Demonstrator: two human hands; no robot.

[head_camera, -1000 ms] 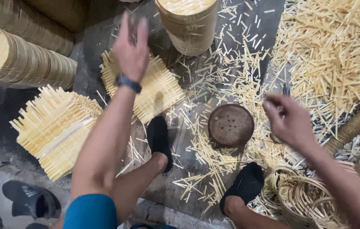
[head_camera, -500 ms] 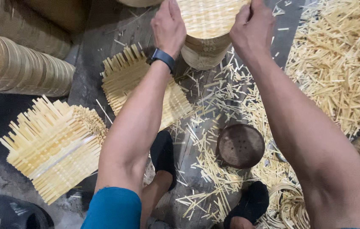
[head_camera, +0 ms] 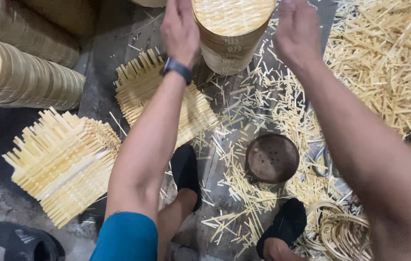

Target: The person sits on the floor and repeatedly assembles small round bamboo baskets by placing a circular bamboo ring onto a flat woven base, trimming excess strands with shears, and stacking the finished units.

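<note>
Both open palms, left hand (head_camera: 180,30) and right hand (head_camera: 296,31), flank a stack of woven bamboo lids (head_camera: 232,34), which an uneven squeeze might topple.

We saw no packages, labels or signs; only a dark smartwatch (head_camera: 177,68) strapped beside the round woven bamboo stack (head_camera: 232,34), its screen hidden.

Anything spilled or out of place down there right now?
Yes: loose bamboo offcuts are strewn over the floor around the round perforated disc and both feet. The woven stack between the left hand and right hand looks tidy.
</note>
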